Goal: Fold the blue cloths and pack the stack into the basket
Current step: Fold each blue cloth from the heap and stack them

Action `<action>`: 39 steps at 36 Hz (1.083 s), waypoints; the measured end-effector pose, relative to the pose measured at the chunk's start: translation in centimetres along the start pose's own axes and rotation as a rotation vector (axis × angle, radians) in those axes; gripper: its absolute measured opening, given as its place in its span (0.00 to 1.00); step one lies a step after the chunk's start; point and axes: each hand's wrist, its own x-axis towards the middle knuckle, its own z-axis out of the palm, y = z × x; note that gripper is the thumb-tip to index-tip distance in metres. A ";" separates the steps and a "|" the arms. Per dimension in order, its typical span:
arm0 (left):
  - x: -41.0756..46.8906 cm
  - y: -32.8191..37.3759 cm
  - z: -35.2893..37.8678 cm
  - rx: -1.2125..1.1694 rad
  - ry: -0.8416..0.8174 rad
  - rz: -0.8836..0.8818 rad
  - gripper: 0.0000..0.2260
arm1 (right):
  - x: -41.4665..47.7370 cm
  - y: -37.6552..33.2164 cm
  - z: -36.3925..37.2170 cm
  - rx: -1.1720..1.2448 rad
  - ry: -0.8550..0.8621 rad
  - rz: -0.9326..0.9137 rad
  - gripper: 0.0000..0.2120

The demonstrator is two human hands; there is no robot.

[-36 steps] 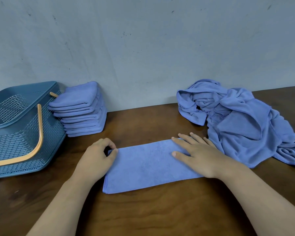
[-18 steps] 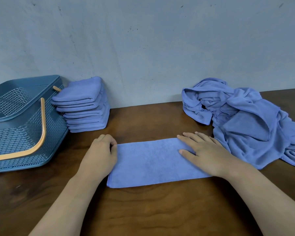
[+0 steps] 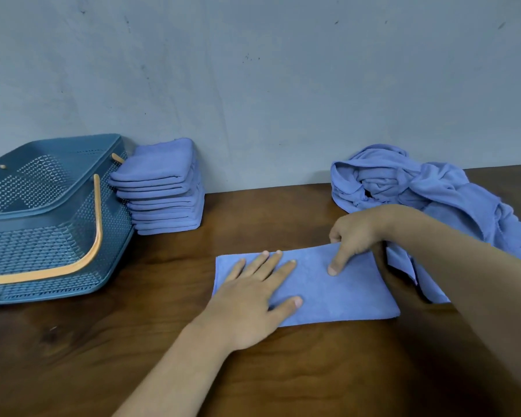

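Nearby, by the grey wall (image 3: 253,85), a loose heap of crumpled blue cloths (image 3: 451,194) lies at the right of the brown wooden desk (image 3: 163,341), and our right forearm hides its near part. At the left, a stack of folded blue cloths (image 3: 163,188) stands just beside the teal perforated plastic basket (image 3: 42,242), in which we see only lattice walls. Between them lies a long folded blue cloth (image 3: 343,296). Our left hand (image 3: 250,302) presses it with spread fingers, and our right hand (image 3: 355,233) pinches its far edge.

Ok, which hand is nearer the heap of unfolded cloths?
Right. The right hand pinches the far edge of the flat cloth, beside the heap; the left hand lies flat on that cloth's other end, farther off.
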 end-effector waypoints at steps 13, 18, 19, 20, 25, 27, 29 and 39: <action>0.0 -0.2 0.0 -0.032 0.007 0.009 0.31 | -4.8 3.3 5.5 0.911 0.283 -0.042 0.12; -0.1 -0.1 0.0 -0.037 0.006 0.016 0.30 | -7.2 1.6 9.9 1.264 0.357 -0.072 0.11; -0.1 0.0 0.0 -0.040 0.000 0.016 0.30 | -7.5 1.4 10.4 1.265 0.397 -0.072 0.10; -0.2 0.1 0.0 -0.042 -0.005 0.018 0.30 | -7.6 1.1 10.8 1.240 0.452 -0.065 0.09; -0.5 1.0 0.1 -0.030 -0.006 0.009 0.31 | -7.1 0.0 10.8 1.081 0.687 0.026 0.09; -0.6 1.5 0.1 -0.032 -0.001 0.010 0.31 | -6.9 -0.1 10.4 1.014 0.685 0.051 0.09; -0.9 1.4 -0.2 -0.098 0.013 0.015 0.30 | -7.0 -0.5 9.7 0.954 0.664 0.073 0.09; -5.3 -7.4 -2.9 -0.313 0.368 -0.050 0.10 | -8.1 -3.9 5.5 0.799 0.630 0.074 0.16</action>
